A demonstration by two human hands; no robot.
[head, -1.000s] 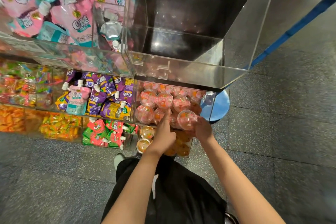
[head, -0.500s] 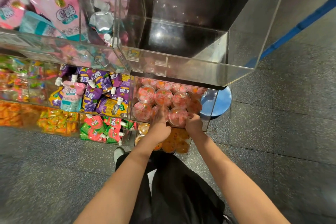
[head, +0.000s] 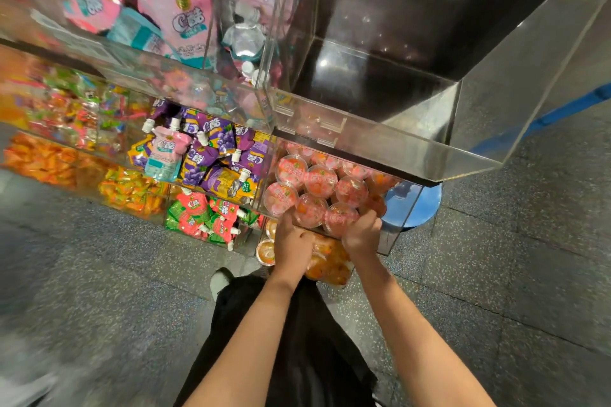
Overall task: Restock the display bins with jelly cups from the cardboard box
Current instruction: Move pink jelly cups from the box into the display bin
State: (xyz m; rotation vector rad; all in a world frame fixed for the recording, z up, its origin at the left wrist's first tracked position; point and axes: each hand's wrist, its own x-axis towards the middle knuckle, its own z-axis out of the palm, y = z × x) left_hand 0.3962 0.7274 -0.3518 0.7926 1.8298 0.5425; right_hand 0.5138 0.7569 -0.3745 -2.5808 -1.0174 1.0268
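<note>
Right, both hands are at the front edge of the clear bin [head: 401, 228] w/ the pink jelly cups [head: 319, 180]. Left hand [head: 292, 241] has fingers curled down over the front wall, tips against the near-left cups; can't tell if it actually grips one. Right hand [head: 362, 235] is curled too, fingers hooked round the front cup [head: 340, 218] at the bin's near-right corner. Cups sit packed lid-up, touching each other, filling the bin nearly to the rim. Below it, a lower bin holds orange cups [head: 327, 261], partly hidden by the wrists. Left of the pink cups, the next bin has purple pouches [head: 215, 155] w/ one pink pouch [head: 165, 152] on top; under that, red-green pouches [head: 198, 215]. Above, a big clear bin [head: 380, 149] overhangs, dark inside. Blue stool [head: 416, 205] shows on the floor [head: 529, 274] behind the bin's right wall.
</note>
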